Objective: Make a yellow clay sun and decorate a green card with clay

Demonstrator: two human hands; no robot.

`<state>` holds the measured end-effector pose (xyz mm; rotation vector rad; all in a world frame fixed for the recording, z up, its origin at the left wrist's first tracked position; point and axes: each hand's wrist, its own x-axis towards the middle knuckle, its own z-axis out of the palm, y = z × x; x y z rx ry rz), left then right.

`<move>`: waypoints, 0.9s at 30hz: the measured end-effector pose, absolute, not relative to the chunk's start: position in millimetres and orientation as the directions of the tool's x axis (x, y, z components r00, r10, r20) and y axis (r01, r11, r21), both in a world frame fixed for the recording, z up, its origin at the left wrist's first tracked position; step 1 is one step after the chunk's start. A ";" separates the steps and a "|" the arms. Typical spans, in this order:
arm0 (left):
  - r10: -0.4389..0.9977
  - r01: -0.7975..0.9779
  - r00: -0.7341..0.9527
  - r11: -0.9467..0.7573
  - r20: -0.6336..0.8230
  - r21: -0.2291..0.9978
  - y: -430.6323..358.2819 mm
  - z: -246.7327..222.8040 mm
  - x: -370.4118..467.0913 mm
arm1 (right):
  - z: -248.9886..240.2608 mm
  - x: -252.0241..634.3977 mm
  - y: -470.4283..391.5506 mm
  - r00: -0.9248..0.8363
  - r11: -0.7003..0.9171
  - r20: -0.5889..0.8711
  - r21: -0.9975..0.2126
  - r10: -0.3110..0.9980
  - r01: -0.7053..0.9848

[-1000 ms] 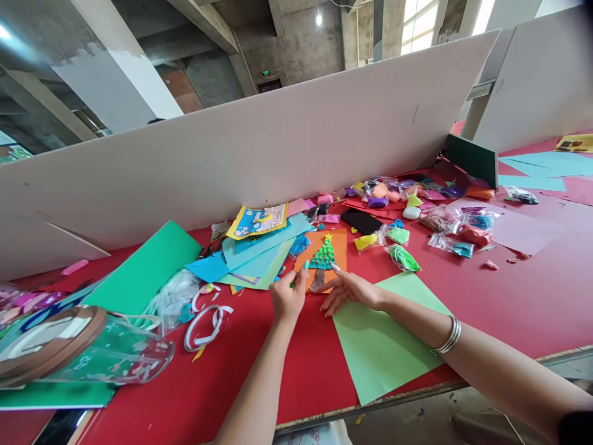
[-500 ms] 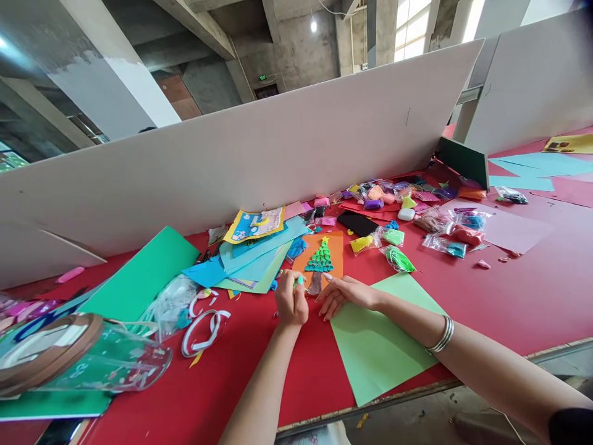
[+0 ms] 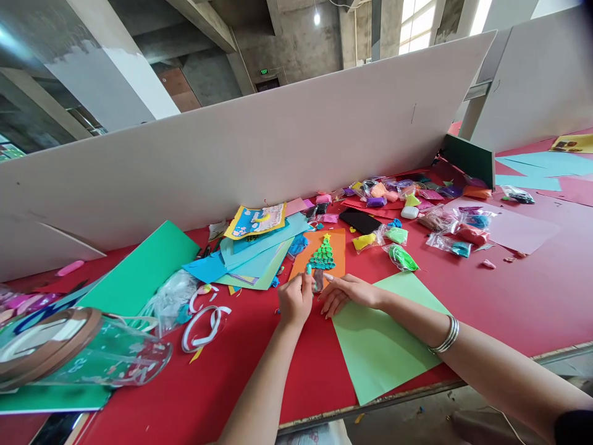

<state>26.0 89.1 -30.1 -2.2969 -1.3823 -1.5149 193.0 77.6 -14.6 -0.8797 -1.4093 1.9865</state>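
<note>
An orange card [image 3: 340,246] lies on the red table, bearing a tree of green and teal clay pieces [image 3: 323,254] with a yellow star [image 3: 327,237] on top and a brown clay trunk [image 3: 318,279] below. At the card's lower left edge is my left hand [image 3: 295,301], its fingers curled closed and the thumb up beside the trunk. Whatever it holds is hidden. My right hand [image 3: 351,292] rests with fingers stretched out to the right of the trunk, fingertips by the card's lower edge. Under its wrist lies a light green sheet [image 3: 386,346].
Blue and green papers [image 3: 259,259] are piled to the left, near white strips [image 3: 204,334] and a clear container [image 3: 125,355] on its side. Bagged clay [image 3: 402,258] and a black flat object [image 3: 359,220] lie beyond. A white partition [image 3: 231,161] runs behind.
My left hand has turned and shifted slightly right, its thumb now raised against the trunk. My right hand has barely moved. The view has shifted a little.
</note>
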 end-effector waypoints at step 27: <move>0.720 0.672 0.173 -0.585 0.672 0.454 89.9 -36.2 29.2 | -15.5 191.9 77.3 -0.645 -0.270 -0.192 -0.962 0.740 -0.023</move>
